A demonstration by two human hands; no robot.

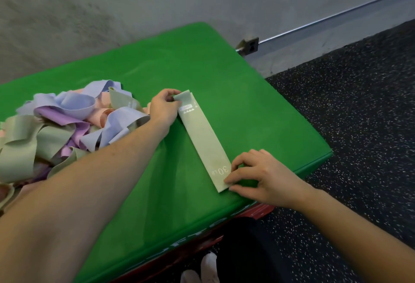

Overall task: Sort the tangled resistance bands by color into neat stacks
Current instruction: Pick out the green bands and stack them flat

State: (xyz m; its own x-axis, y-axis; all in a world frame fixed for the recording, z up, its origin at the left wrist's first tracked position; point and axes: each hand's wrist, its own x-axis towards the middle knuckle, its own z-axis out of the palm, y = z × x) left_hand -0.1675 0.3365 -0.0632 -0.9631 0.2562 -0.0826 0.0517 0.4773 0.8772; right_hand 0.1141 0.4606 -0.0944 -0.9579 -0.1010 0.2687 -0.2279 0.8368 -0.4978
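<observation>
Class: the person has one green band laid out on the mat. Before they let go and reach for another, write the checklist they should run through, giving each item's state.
1. Green band lies flat on the mat: ok.
2. Left hand pinches its far end: ok.
3. Right hand holds its near end: ok.
4. Band apart from the pile: ok.
5. Band clear of the mat edge: not ok, near end is close.
6. Further green bands beneath it: cannot tell.

- 2 bare forearms, no sleeves visible, no watch or jewellery showing.
- Left hand (165,108) and right hand (261,176) bare, ungloved.
- Dark trousers (242,244) at the lower edge.
- White shoes (202,270), toes just visible.
</observation>
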